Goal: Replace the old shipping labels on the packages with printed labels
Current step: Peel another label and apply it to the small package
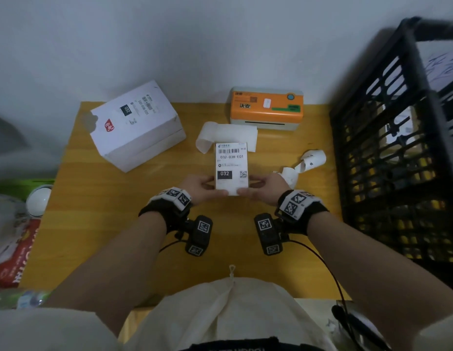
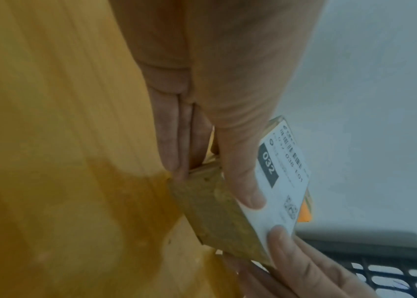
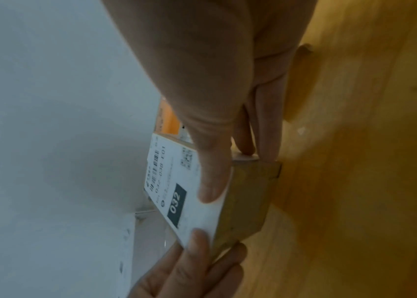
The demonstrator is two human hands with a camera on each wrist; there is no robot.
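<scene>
1. Held at the near middle of the table: a small brown package, gripped from both sides, left hand and right hand each clamped on it, thumbs pressed on the near corners of the printed label marked 032.
2. Shown flat on the package's top face in both wrist views: the label, with fingers tucked along the sides and near the table surface.
3. Judged as the step in hand: smoothing down a freshly applied label, close to done for this package.
4. Called for next, by that reading: a firm rub out to the edges, then setting the package aside.
5. Lying just beyond: curled white backing strips, with more crumpled paper to the right.
6. Farther back: a white box already bearing a label at left, an orange label printer against the wall, and a black crate at right, its contents unclear.
</scene>
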